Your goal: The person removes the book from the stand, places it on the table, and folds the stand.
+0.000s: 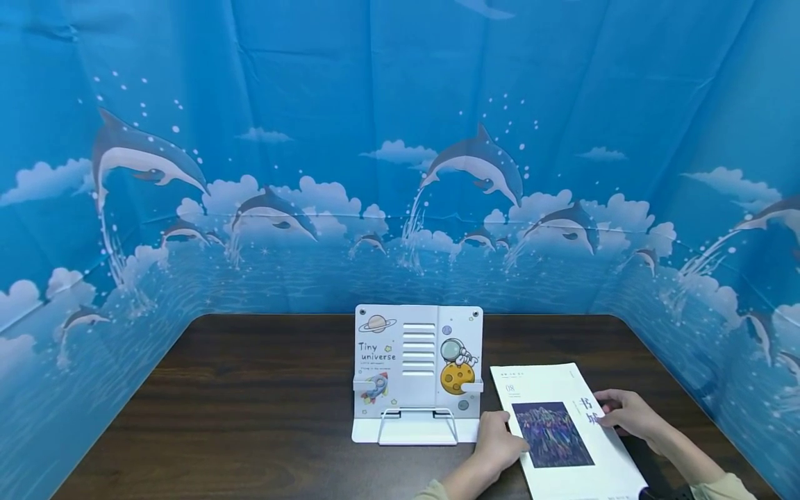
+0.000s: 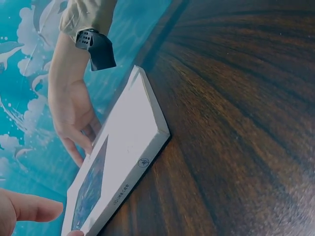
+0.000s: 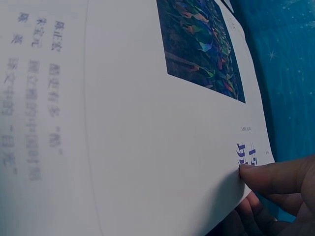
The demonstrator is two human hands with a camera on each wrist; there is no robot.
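A white paperback book (image 1: 609, 455) with a dark picture and purple title characters on its cover lies at a slant on the table's right side. At its left long edge, my left hand (image 1: 498, 444) holds the spine side, thumb over the cover, other fingers curled. Opposite, my right hand (image 1: 631, 415) pinches the right edge; in the right wrist view the thumb (image 3: 275, 174) presses on the cover by the title and the fingers go under. Just left of the left hand stands a white book stand (image 1: 417, 361) with astronaut and planet prints, tilted back, holding no book.
The dark wooden table (image 1: 237, 403) spreads out to the left of the stand. A blue dolphin-printed curtain (image 1: 350, 160) borders the table at the back and sides. A black wrist device (image 2: 98, 49) sits on the right forearm.
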